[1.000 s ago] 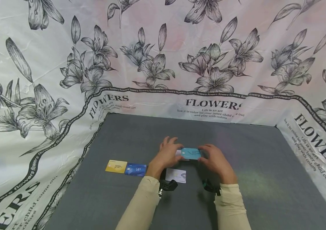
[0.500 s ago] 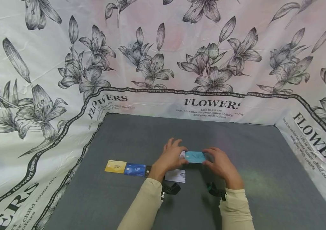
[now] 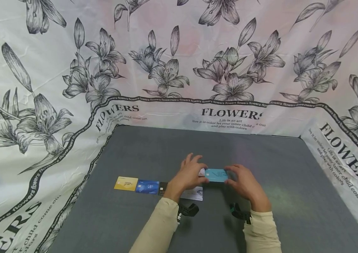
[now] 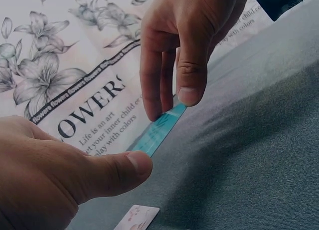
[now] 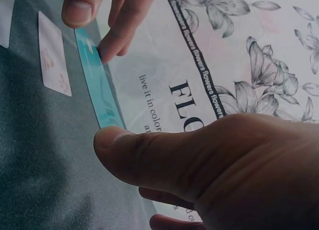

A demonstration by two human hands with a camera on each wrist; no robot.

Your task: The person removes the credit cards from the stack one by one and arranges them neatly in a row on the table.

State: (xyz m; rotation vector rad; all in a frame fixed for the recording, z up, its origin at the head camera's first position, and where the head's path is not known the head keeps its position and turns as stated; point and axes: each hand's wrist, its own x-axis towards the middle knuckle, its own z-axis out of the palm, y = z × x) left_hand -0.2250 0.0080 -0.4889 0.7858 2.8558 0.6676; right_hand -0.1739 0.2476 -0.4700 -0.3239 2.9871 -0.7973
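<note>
A teal VIP card point(image 3: 216, 175) is held between both hands, raised over the grey table and tilted. My left hand point(image 3: 187, 175) pinches its left end, with thumb and fingers on opposite edges. The right end is pinched by my right hand point(image 3: 245, 183) in the same way, as the right wrist view shows. A pale card with a pink print point(image 5: 54, 55) lies on the table beside the teal one, mostly behind my left hand in the head view. Nearer to me, a white card point(image 3: 196, 193) is partly covered by my left wrist.
Left of my hands, a yellow card point(image 3: 126, 183), a blue VIP card point(image 3: 147, 187) and a partly hidden black card point(image 3: 161, 188) lie in a row on the table point(image 3: 103, 221). A flower-printed cloth point(image 3: 172, 114) stands around the table's back and sides.
Both hands have carried the teal card to the right and slightly toward me. The black card's left part has come into sight beside my left wrist.
</note>
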